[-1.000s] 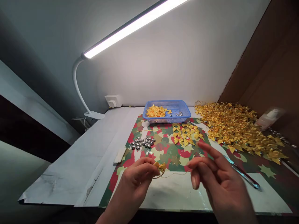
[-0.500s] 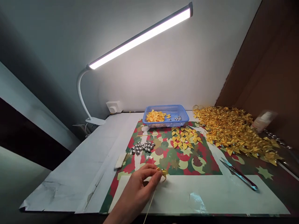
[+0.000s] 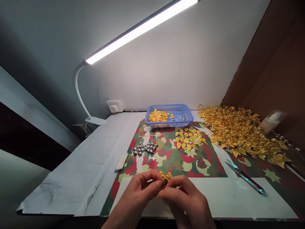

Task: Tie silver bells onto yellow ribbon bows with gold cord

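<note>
Close to the table's front edge, my left hand [image 3: 140, 190] pinches a small gold ribbon bow [image 3: 166, 176] between thumb and forefinger. My right hand [image 3: 188, 195] is closed just beside the bow, thumb and fingertips pressed together at its lower right; what they grip is hidden. Further back, several gold bows [image 3: 189, 138] lie spread on the patterned paper [image 3: 171, 162]. To their left sits a cluster of small silver bells [image 3: 145, 148]. A gold strand [image 3: 152, 135] stretches across the paper behind the bells.
A blue basket [image 3: 169, 125] with bows and silver bells stands at the back. Right of it is a large heap of gold bows [image 3: 238, 130], with a bottle [image 3: 271, 122] beyond. Tweezers [image 3: 247, 179] lie at right, a white block [image 3: 121, 162] at left. A lamp [image 3: 78, 86] arches overhead.
My right hand has come into view from below and met my left hand at the bow. The bow now shows its two loops upright. The view has shifted slightly.
</note>
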`<state>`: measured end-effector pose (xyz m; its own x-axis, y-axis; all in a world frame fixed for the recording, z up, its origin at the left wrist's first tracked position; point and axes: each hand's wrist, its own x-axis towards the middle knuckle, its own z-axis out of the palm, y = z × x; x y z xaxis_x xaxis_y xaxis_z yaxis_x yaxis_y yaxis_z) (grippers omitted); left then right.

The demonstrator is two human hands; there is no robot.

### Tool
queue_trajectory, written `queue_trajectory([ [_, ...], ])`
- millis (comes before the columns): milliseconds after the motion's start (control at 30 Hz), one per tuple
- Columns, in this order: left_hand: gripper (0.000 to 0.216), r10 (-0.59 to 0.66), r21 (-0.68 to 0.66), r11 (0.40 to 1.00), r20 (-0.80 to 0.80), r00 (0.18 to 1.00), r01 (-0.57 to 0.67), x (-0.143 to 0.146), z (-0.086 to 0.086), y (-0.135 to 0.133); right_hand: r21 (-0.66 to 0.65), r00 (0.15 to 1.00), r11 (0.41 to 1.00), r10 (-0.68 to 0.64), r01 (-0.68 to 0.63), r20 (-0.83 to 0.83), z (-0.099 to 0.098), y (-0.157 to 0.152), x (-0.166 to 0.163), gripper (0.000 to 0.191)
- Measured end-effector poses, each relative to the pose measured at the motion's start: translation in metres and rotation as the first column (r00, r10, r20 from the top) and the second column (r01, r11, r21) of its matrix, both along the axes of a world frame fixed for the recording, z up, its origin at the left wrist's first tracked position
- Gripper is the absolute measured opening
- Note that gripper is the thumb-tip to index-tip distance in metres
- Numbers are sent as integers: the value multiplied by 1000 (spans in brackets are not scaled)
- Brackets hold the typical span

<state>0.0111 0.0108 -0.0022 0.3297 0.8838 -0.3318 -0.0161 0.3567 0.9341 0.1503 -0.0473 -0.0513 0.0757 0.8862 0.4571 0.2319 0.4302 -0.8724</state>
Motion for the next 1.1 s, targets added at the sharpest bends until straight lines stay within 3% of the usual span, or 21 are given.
queue_trajectory([
  [100,19,-5,-4,1000,36,999,6,-1,1,-3,71,998,995,-66,64,21,-1,16,6,22],
  [267,21,-20,14,1000,45,999,19,-2,1,-4,150,931,983,-149,104,332,-7,21,18,22],
  [400,20,-1,-20,1000,52,999,2,-4,2,-5,194,861,974,-196,116,469,-5,22,18,24],
  [567,23,55,-66,997,76,996,-50,-4,2,-6,235,837,965,-225,119,499,-2,24,17,26],
  [767,23,-16,-52,999,46,999,18,-4,0,-3,130,912,989,-118,71,394,-2,26,20,21],
  [967,26,-40,41,998,-61,997,43,1,4,-3,188,879,964,-251,189,405,-7,24,12,22],
  [1100,27,-47,130,990,-112,993,61,2,6,-4,221,833,961,-259,169,490,-5,23,14,21],
])
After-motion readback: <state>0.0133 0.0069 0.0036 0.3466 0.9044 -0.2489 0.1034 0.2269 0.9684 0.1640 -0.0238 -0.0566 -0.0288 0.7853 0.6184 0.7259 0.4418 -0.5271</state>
